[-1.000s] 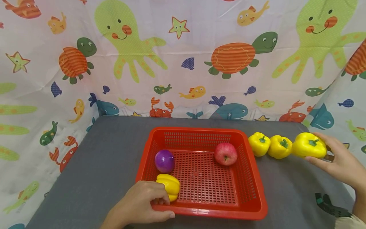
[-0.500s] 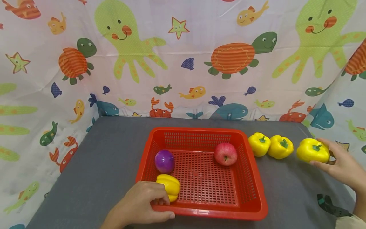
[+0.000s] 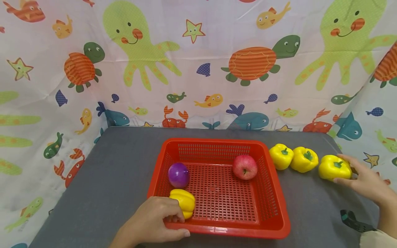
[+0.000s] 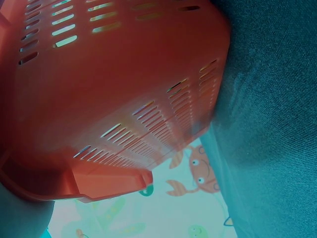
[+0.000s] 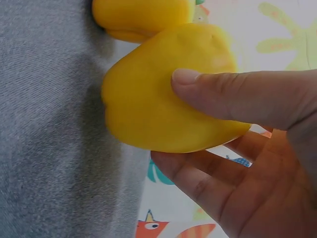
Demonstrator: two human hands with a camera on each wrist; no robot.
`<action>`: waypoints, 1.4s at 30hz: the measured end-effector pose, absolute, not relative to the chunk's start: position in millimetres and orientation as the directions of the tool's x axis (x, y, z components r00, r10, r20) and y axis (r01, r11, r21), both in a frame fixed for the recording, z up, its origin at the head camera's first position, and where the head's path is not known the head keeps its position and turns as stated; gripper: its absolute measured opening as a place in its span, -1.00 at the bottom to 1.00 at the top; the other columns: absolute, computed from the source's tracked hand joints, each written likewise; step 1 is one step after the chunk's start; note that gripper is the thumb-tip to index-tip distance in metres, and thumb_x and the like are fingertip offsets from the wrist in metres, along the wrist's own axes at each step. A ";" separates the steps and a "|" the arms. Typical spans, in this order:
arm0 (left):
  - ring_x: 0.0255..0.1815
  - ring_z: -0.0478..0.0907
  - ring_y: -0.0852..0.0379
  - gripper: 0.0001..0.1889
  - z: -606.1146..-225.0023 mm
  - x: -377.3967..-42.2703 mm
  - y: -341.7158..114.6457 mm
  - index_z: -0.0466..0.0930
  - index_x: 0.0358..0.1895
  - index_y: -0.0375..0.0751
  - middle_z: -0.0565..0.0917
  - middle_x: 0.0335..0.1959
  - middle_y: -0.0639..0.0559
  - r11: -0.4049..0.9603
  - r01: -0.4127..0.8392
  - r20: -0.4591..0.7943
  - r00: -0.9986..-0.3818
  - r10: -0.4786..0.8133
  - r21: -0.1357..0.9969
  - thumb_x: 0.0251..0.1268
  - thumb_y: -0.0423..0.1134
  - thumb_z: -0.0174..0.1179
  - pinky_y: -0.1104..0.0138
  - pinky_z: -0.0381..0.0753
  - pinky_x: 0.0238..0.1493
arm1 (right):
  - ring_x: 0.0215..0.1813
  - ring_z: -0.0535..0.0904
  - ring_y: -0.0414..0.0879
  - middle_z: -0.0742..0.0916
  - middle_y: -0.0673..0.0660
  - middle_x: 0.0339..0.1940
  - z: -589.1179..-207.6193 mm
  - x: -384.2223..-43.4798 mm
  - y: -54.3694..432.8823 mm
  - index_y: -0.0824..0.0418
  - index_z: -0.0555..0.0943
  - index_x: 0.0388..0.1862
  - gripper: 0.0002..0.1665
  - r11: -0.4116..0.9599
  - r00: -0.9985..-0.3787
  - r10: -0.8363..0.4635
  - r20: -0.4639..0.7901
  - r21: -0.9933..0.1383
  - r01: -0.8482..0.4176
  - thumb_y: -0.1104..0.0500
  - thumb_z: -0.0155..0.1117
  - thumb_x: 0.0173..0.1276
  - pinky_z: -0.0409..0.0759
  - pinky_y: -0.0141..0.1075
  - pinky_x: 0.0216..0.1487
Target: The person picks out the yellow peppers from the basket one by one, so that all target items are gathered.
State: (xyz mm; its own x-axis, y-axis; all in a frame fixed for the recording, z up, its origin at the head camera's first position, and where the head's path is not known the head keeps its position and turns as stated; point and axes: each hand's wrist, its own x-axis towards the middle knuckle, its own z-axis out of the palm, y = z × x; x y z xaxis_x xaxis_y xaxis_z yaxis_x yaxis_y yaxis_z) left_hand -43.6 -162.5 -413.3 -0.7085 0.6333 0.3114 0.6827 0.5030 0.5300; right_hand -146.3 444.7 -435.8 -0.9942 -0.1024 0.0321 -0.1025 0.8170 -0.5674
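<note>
Head view: yellow pepper (image 3: 335, 167) pinched by the right hand (image 3: 361, 177), red basket (image 3: 235, 231) gripped by the left hand (image 3: 156, 218)

In the head view, the yellow pepper is held from its outer side between thumb and fingers, the fingers being partly hidden behind it. It is held at the right of the grey table (image 3: 133, 155); whether the cloth is touched cannot be told. Between it and the basket, a second pepper (image 3: 304, 159) and a third pepper (image 3: 281, 156) are lined up. The basket's near rim is clasped, thumb outside, fingers curled inside. A fourth pepper (image 3: 183, 201) in the basket is partly covered by those fingers; a purple ball (image 3: 179, 175) and a red apple (image 3: 245, 167) are also held there. A pale sleeve (image 3: 376, 239) is cut off at lower right.

In the left wrist view, the basket's slotted outside is shown, cropped; the grip cannot be judged from there.

In the right wrist view, the pepper is pressed by the thumb and supported by fingers partly hidden behind it. Another pepper is cut off above.
</note>
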 end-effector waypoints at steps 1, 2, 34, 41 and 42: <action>-0.51 0.33 0.53 -0.77 -413.3 -43.6 -162.4 0.61 -0.42 0.26 0.41 -0.50 0.51 0.504 0.681 0.310 -0.709 0.633 0.531 0.18 0.22 0.38 0.60 0.36 -0.47 | 0.13 0.17 0.63 0.20 0.72 0.31 -436.8 -146.9 445.5 0.57 0.03 0.48 -0.03 0.813 -0.994 -0.104 0.022 -0.574 -0.098 0.28 0.39 0.33 0.17 0.54 0.00; -0.51 0.33 0.53 -0.77 -413.4 -43.7 -162.4 0.61 -0.42 0.26 0.41 -0.50 0.51 0.504 0.681 0.309 -0.710 0.633 0.531 0.18 0.22 0.38 0.60 0.36 -0.47 | 0.14 0.16 0.62 0.19 0.72 0.31 -437.6 -147.5 446.2 0.57 0.02 0.48 -0.03 0.811 -0.995 -0.103 0.012 -0.578 -0.091 0.28 0.39 0.32 0.16 0.55 0.01; -0.51 0.31 0.54 -0.76 -414.0 -44.9 -162.3 0.60 -0.43 0.24 0.41 -0.50 0.50 0.490 0.707 0.338 -0.689 0.641 0.510 0.19 0.21 0.37 0.64 0.32 -0.47 | 0.32 -0.06 0.70 0.01 0.70 0.45 -431.8 -159.7 441.3 0.45 -0.12 0.57 0.06 0.779 -0.986 -0.164 0.035 -0.608 -0.152 0.59 0.08 0.10 -0.17 0.57 0.19; -0.52 0.32 0.53 -0.75 -413.2 -44.5 -162.6 0.60 -0.44 0.23 0.41 -0.51 0.50 0.500 0.689 0.314 -0.702 0.639 0.524 0.19 0.22 0.37 0.61 0.34 -0.48 | 0.36 0.07 0.61 0.24 0.64 0.39 -395.2 -156.5 403.3 0.48 0.22 0.45 -0.17 0.840 -0.948 -0.227 0.224 -0.448 -0.307 0.58 0.08 0.12 -0.06 0.50 0.27; -0.52 0.31 0.53 -0.75 -413.1 -44.6 -162.7 0.60 -0.44 0.24 0.40 -0.51 0.50 0.502 0.687 0.311 -0.704 0.638 0.525 0.19 0.22 0.37 0.61 0.34 -0.48 | 0.35 0.11 0.60 0.27 0.62 0.38 -388.2 -155.5 395.4 0.46 0.26 0.42 -0.20 0.836 -0.933 -0.253 0.255 -0.427 -0.343 0.58 0.10 0.12 -0.04 0.49 0.28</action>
